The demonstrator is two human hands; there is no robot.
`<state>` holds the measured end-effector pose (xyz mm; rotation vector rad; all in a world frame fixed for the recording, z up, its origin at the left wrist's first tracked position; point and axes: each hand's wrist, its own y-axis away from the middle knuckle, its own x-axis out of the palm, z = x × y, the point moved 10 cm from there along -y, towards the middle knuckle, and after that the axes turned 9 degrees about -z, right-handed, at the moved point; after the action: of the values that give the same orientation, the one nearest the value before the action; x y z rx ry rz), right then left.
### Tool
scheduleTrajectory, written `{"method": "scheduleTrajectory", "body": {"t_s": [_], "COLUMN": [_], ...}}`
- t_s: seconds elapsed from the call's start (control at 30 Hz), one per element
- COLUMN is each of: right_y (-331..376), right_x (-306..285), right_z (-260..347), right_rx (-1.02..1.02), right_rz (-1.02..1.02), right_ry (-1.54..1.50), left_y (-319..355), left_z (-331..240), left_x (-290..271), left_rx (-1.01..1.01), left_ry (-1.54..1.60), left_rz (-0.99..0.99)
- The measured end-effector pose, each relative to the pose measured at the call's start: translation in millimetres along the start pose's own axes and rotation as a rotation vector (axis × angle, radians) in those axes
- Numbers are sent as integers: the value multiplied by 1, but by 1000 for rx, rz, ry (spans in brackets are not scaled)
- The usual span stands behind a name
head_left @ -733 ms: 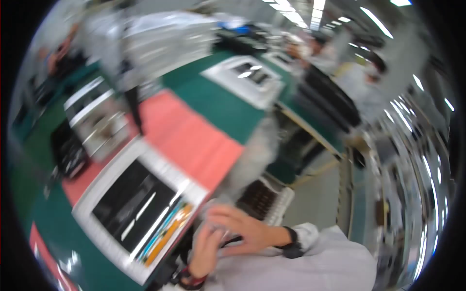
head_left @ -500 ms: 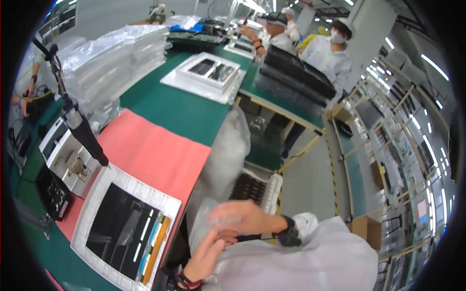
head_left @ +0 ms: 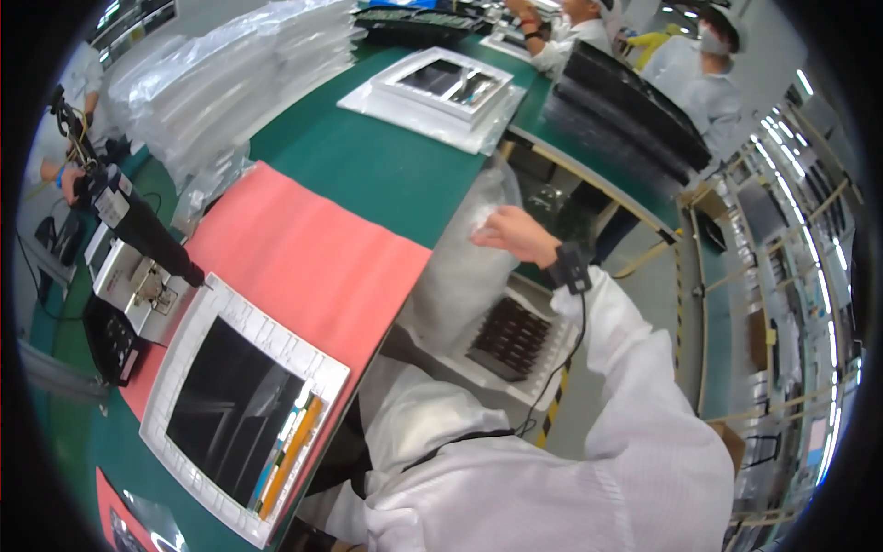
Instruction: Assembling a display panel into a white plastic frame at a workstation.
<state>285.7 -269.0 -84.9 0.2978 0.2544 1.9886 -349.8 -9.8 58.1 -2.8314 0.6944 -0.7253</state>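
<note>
My right hand (head_left: 511,234) reaches out past the edge of the green bench (head_left: 368,166), its fingers closed on the top of a clear plastic bag (head_left: 457,276) that hangs down beside the bench. A black wrist strap (head_left: 570,268) with a cord sits on that wrist. My left hand is hidden; only its white sleeve (head_left: 432,425) shows below the bench edge. Under my right arm lies a white tray of dark parts (head_left: 511,340). A white frame holding a dark panel (head_left: 241,407) rests on a pink mat (head_left: 303,262) to my left.
A black electric screwdriver (head_left: 140,226) hangs over a small fixture (head_left: 136,281) at the left. Stacked clear bags (head_left: 230,64) and a second white framed panel (head_left: 443,87) lie farther back. Black trays (head_left: 625,115) stand on the far bench beside two people in white coats (head_left: 704,69).
The view has swung up and left. My hands, which were together low in front of me at the plastic, have parted: the right one rose to the bag's top and the left dropped from sight.
</note>
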Motion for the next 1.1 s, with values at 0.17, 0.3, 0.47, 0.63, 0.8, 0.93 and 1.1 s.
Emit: {"method": "scheduleTrajectory", "body": {"t_s": [0.17, 0.3, 0.47, 0.63, 0.8, 0.93, 1.1], "right_y": [-74, -82, -83, -74, -64, -56, -53], "right_x": [3, 29, 42, 19, 25, 30, 10], "right_z": [-113, -103, -97, -63, -66, -58, -54], "right_rx": [-57, -765, -422, -206, -49, 63, 280], "right_rz": [442, 580, 621, 484, 402, 305, 20], "right_ry": [1111, 1732, 1926, 1781, 1582, 1560, 1588], "left_y": [21, 14, 13, 16, 10, 6, 10], "left_z": [-21, 6, 9, 8, 8, 10, 1], "left_x": [-166, -140, -124, -131, -121, -117, -116], "left_rx": [-1, -14, 124, 147, 158, 137, 131], "left_ry": [-867, -1163, -1282, -1316, -1338, -1360, -1383], "left_rz": [-526, -586, -573, -619, -625, -625, -661]}}
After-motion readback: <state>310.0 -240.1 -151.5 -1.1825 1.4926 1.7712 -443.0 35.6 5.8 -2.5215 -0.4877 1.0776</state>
